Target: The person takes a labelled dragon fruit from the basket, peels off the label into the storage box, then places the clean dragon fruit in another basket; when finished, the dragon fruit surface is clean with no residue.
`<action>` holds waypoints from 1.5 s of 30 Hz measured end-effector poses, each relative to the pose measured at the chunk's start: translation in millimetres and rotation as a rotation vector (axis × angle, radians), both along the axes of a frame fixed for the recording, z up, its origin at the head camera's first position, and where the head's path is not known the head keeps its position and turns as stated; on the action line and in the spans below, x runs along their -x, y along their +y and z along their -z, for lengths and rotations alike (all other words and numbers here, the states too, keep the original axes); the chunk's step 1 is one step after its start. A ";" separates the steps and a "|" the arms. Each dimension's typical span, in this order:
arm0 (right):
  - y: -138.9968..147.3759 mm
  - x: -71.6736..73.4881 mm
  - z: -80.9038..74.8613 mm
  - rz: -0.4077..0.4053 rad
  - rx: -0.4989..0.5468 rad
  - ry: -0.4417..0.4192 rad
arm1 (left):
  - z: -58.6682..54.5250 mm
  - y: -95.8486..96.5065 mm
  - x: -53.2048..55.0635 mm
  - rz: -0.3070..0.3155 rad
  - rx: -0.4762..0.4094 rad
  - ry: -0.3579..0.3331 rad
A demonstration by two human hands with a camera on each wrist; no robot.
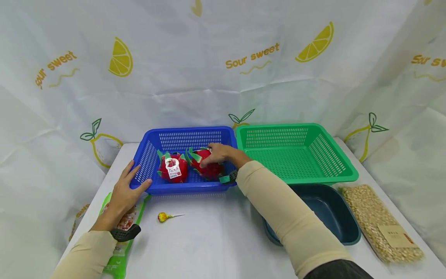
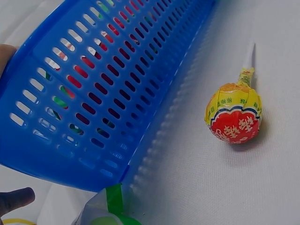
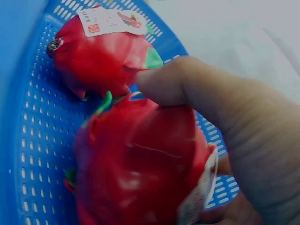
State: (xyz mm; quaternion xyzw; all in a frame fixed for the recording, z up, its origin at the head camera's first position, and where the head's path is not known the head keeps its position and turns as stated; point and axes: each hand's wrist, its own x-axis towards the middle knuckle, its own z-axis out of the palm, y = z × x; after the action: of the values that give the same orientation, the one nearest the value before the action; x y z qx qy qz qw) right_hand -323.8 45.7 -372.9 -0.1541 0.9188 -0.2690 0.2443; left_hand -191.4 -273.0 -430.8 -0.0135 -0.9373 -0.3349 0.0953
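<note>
Two red dragon fruits with green-tipped scales lie in a blue basket point(image 1: 195, 188). Over the right-hand dragon fruit point(image 3: 136, 159) curls my right hand point(image 1: 221, 153), thumb on one side and fingers on the other, gripping it inside the basket. The other dragon fruit point(image 1: 173, 167), with a white label, sits just left of it. My left hand point(image 1: 123, 192) is at the basket's front left corner, fingers spread along the rim; only fingertips show in the left wrist view. Below the basket a lollipop point(image 2: 234, 115) in a yellow and red wrapper lies on the white table.
A green basket point(image 1: 296, 181) stands right of the blue one. Partly under my right forearm is a dark blue basin point(image 1: 327, 205). At the far right lies a bag of pale grains or beans point(image 1: 376, 221). A green plastic packet point(image 1: 118, 261) lies beneath my left forearm.
</note>
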 end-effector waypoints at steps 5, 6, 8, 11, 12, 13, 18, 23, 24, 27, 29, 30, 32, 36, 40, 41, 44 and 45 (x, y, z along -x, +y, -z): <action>-0.3 -4.4 -1.0 0.038 -0.026 0.114 | -0.4 0.1 -0.4 -0.004 -0.001 0.008; -0.5 -5.2 -0.7 0.043 -0.026 0.133 | -0.3 0.1 -0.5 -0.006 0.000 0.008; -0.7 -6.6 0.6 0.058 -0.015 0.162 | -0.3 0.3 -1.0 -0.008 0.002 0.006; -0.2 -8.2 3.1 0.077 0.012 0.217 | -0.3 0.7 -1.2 -0.010 0.003 0.002; 0.1 -8.5 3.6 0.084 0.026 0.234 | -0.4 1.1 -1.3 -0.011 0.003 -0.001; 0.6 -9.0 3.7 0.092 0.041 0.247 | -0.5 1.3 -1.2 -0.011 0.003 0.000; 5.0 -12.4 -2.0 0.112 0.102 0.330 | -1.0 1.6 -1.0 -0.012 0.004 0.007; 11.3 -18.7 -13.9 0.075 0.121 0.432 | -0.8 0.8 -1.9 -0.014 0.007 0.015; 12.9 -20.1 -16.4 0.070 0.120 0.451 | -0.8 1.0 -2.1 -0.014 0.008 0.017; 19.0 -24.9 -23.3 0.056 0.129 0.489 | -0.7 1.5 -2.4 -0.014 0.008 0.018; 23.3 -28.7 -27.6 0.047 0.149 0.505 | -0.2 1.7 -2.3 -0.012 0.004 0.018; 25.5 -30.6 -29.7 0.040 0.162 0.515 | 0.1 1.7 -2.3 -0.011 0.003 0.018; 30.6 -35.4 -33.0 0.034 0.194 0.532 | 0.9 1.7 -2.0 -0.010 -0.003 0.013; 40.4 -49.1 -40.2 0.029 0.253 0.568 | 1.4 1.6 -2.2 -0.016 -0.008 0.010; 49.7 -69.5 -44.5 0.022 0.364 0.593 | 0.9 2.1 -2.5 -0.020 -0.011 0.017; 51.8 -75.6 -44.7 0.014 0.403 0.600 | 0.9 2.3 -2.5 -0.021 -0.009 0.019; 57.0 -95.5 -43.6 -0.021 0.528 0.618 | 0.9 3.2 -2.2 -0.020 -0.007 0.016; 58.4 -102.5 -42.6 -0.037 0.565 0.629 | 0.9 3.6 -1.9 -0.018 -0.006 0.016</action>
State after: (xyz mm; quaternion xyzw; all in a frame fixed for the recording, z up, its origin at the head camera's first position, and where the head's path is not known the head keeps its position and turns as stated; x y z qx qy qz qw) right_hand -221.3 104.1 -330.3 -0.3060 0.8359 -0.4457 -0.0949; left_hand -189.5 -269.4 -431.7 -0.0075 -0.9356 -0.3368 0.1057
